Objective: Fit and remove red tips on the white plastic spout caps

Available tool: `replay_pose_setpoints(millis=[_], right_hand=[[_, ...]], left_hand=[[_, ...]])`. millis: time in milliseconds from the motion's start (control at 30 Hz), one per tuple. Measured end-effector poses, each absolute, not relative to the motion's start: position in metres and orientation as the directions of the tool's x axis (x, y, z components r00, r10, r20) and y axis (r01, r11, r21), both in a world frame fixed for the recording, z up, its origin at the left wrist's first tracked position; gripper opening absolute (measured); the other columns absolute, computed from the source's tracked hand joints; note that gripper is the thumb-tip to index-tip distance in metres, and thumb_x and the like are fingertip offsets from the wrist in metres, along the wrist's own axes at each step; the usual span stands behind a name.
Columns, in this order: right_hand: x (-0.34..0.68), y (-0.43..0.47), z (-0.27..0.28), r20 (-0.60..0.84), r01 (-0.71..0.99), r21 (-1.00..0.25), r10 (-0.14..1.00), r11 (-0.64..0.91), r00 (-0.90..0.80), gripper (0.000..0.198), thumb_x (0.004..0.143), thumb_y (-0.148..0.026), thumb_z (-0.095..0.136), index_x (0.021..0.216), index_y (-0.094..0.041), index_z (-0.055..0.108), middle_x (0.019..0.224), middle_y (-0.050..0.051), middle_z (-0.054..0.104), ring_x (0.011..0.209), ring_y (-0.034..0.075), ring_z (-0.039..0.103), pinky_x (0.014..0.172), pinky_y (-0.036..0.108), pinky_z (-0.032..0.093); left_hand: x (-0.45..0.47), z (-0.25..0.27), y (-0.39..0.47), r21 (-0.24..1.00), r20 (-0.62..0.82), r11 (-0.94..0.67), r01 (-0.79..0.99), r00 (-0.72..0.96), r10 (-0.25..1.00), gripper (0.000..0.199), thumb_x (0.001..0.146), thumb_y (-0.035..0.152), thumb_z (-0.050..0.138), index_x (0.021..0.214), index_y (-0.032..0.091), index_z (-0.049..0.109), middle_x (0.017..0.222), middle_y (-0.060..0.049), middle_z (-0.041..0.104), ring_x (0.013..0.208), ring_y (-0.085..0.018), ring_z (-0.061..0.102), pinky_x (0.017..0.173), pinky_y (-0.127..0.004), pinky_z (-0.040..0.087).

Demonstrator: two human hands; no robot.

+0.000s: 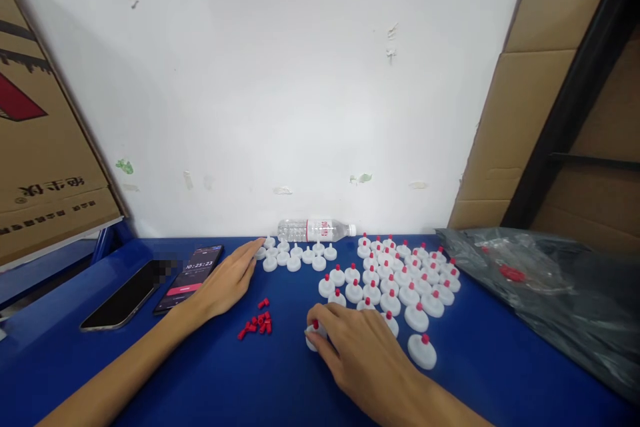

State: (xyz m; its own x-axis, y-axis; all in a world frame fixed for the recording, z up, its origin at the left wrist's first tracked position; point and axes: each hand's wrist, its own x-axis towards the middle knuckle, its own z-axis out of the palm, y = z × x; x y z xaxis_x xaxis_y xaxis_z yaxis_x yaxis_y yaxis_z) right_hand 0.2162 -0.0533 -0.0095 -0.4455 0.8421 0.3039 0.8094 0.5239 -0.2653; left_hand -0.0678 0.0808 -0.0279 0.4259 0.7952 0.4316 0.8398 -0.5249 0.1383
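Observation:
My right hand is closed on a round white nozzle cap with a small red tip, thumb and fingers around its sides. Part of that cap is hidden by the fingers. My left hand lies stretched out, its fingertips at the edge of a group of white nozzle caps with bare spouts. Whether it touches the nearest one I cannot tell. Between my hands sits a small pile of loose red tips. Right of centre stand many red-tipped white caps, some partly behind my right hand.
A clear plastic bottle lies along the white wall. Two phones, a dark one and one showing a timer, lie at the left. A grey plastic bag covers the right side. Cardboard leans at the left.

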Motion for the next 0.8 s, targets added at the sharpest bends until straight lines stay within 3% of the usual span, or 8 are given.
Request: replay_pose_setpoints(millis=[167,267,433,567,667,800], right_hand=[[0.221,-0.05,-0.013,0.323,0.862,-0.14,0.845,0.488,-0.426,0.04,0.092,0.001,0.05,0.118,-0.028,0.06,0.118,0.0,0.071,0.075,0.021,0.072,0.057,0.031,0.042],[0.223,-0.048,-0.014,0.352,0.88,-0.091,0.841,0.467,-0.41,0.043,0.09,0.002,0.05,0.118,-0.028,0.061,0.125,0.003,0.068,0.075,0.021,0.072,0.056,0.03,0.043],[0.221,-0.051,-0.012,0.427,0.864,-0.155,0.821,0.479,-0.379,0.035,0.101,-0.019,0.049,0.134,-0.031,0.054,0.133,0.003,0.065,0.072,0.021,0.072,0.058,0.034,0.051],[0.219,-0.055,-0.014,0.473,0.861,-0.194,0.814,0.471,-0.338,0.05,0.104,-0.043,0.049,0.151,-0.027,0.041,0.141,0.01,0.061,0.089,0.028,0.074,0.07,0.044,0.059],[0.219,-0.057,-0.014,0.479,0.844,-0.236,0.813,0.482,-0.331,0.056,0.102,-0.052,0.048,0.151,-0.025,0.042,0.141,0.013,0.061,0.102,0.031,0.072,0.08,0.047,0.058],[0.219,-0.057,-0.011,0.47,0.796,-0.319,0.815,0.514,-0.338,0.045,0.102,-0.053,0.05,0.14,-0.03,0.053,0.129,0.008,0.068,0.101,0.029,0.072,0.078,0.043,0.057]], left_hand=[[-0.067,-0.021,0.081,0.167,0.471,-0.507,0.846,0.383,0.795,0.039,0.103,0.033,0.041,0.131,0.018,0.064,0.131,-0.012,0.07,0.122,-0.031,0.065,0.104,-0.048,0.051],[-0.065,-0.014,0.077,0.208,0.485,-0.498,0.842,0.353,0.8,0.029,0.099,0.028,0.047,0.113,0.021,0.072,0.11,-0.008,0.077,0.1,-0.028,0.072,0.089,-0.041,0.056],[-0.05,0.0,0.062,0.317,0.51,-0.515,0.796,0.315,0.801,0.024,0.098,0.032,0.055,0.107,0.019,0.073,0.104,-0.008,0.079,0.09,-0.027,0.074,0.081,-0.037,0.056],[-0.026,0.012,0.038,0.43,0.496,-0.557,0.71,0.33,0.803,0.024,0.097,0.042,0.062,0.106,0.023,0.073,0.091,-0.001,0.079,0.082,-0.02,0.074,0.075,-0.028,0.058],[-0.01,0.018,0.018,0.663,0.438,-0.543,0.515,0.321,0.84,0.02,0.09,0.041,0.072,0.099,0.023,0.074,0.088,0.0,0.079,0.08,-0.018,0.075,0.073,-0.025,0.059],[0.003,0.019,0.0,0.827,0.33,-0.435,0.356,0.319,0.888,0.016,0.085,0.035,0.078,0.083,0.02,0.073,0.073,0.0,0.077,0.066,-0.016,0.073,0.058,-0.021,0.054]])
